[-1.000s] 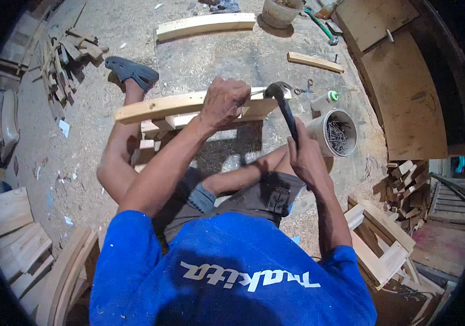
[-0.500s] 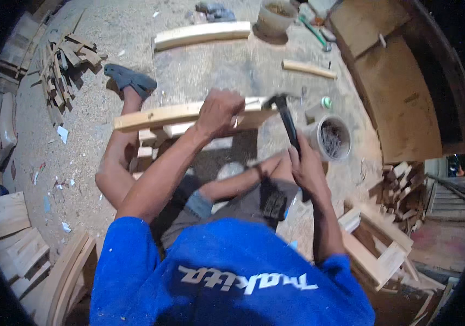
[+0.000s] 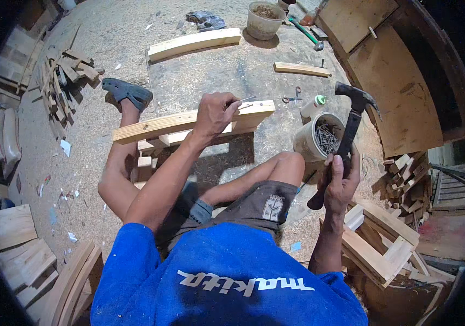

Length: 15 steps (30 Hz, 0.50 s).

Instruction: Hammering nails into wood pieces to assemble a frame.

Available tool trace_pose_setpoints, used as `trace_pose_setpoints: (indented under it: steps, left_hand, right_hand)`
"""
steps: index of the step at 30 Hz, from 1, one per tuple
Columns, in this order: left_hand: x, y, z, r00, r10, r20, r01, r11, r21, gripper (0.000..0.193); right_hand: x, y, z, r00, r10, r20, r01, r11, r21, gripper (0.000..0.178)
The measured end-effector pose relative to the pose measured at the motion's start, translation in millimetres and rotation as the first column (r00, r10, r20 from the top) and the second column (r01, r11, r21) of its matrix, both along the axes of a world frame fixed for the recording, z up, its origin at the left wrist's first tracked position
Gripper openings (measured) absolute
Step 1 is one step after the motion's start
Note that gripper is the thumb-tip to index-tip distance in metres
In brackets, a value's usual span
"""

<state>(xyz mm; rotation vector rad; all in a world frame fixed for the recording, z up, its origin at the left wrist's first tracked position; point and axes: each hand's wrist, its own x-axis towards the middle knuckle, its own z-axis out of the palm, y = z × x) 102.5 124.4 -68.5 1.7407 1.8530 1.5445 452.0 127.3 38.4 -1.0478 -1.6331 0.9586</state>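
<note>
My left hand [image 3: 216, 115] rests on a wooden frame [image 3: 156, 127] laid across my lap area. Its fingers pinch a nail [image 3: 250, 98], which points to the right above the top rail. My right hand [image 3: 342, 182] grips a hammer [image 3: 348, 127] by its dark handle, the head raised and apart from the wood. Just left of the hammer stands a pale bucket [image 3: 304, 144] with many loose nails inside. Beside it is a small bottle [image 3: 313, 107] with a green cap, and scissors [image 3: 293, 96] lie on the floor nearby.
A loose board [image 3: 194, 44] and a shorter wooden strip [image 3: 302, 69] lie ahead. Farther off are another bucket [image 3: 265, 26] and a green-handled hammer [image 3: 306, 33]. Wood scraps [image 3: 61, 76] lie at left. Another wooden frame [image 3: 376, 244] sits by my right elbow.
The hammer has gone from over the frame's right end up and to the right with my right hand. My left hand stays at the frame, and the nail in its fingers now shows clearly.
</note>
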Motion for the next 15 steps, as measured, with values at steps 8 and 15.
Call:
trace_pose_setpoints:
  steps: [8, 15]
  left_hand:
    - [13.9, 7.5, -1.7, 0.932, 0.021, -0.362, -0.029, 0.999, -0.016, 0.016]
    - [17.1, 9.3, -4.9, 0.912, 0.004, -0.411, -0.001, 1.0, 0.008, 0.015]
  right_hand:
    - [1.4, 1.1, -8.7, 0.996, 0.079, -0.03, -0.081, 0.994, -0.072, 0.047]
    - [-0.1, 9.0, -6.7, 0.981, 0.119, 0.152, -0.112, 0.992, -0.057, 0.048]
